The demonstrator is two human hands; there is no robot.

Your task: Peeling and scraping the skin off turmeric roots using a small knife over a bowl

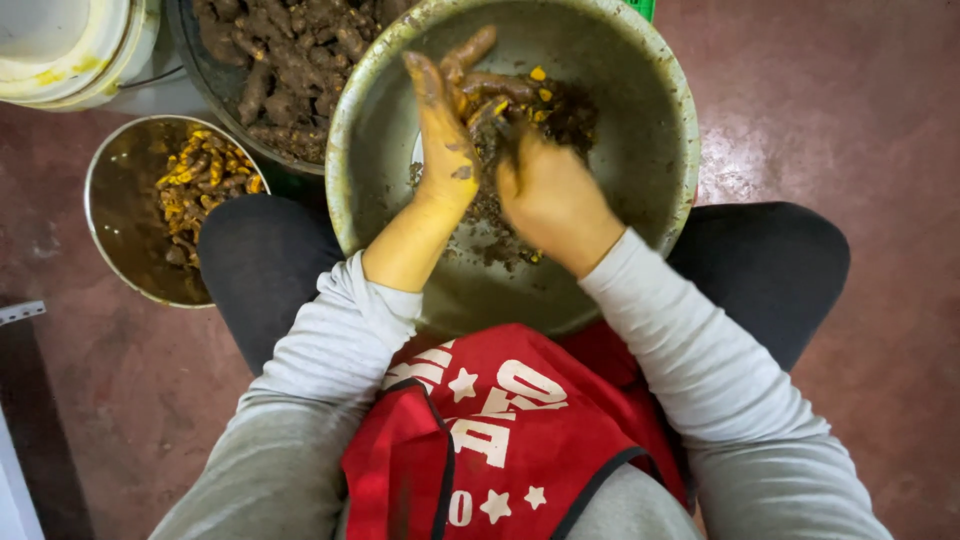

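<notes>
A red apron (pixel 500 440) with white stars covers the person's lap, just below the big metal bowl (pixel 640 200) that rests between the dark-clad knees. Over the bowl's middle, the left hand (pixel 442 140) stands edge-up, stained yellow, its fingers closed around a muddy root (pixel 468 55) that sticks out past the fingertips toward the bowl's far rim. Just right of it, touching it, the right hand (pixel 550 190) is bent down over the same root; its fingers are curled, but what they grip is hidden. Brown scraps and peelings (pixel 495 225) lie on the bowl's bottom beneath both hands. Left of the bowl, on the reddish floor (pixel 830 90), a smaller metal bowl (pixel 115 200) holds yellow peeled pieces (pixel 200 175). Beyond the big bowl's left rim, a dark tub (pixel 200 60) holds unpeeled brown roots (pixel 290 50), with a white bucket (pixel 70 50) farther left.
</notes>
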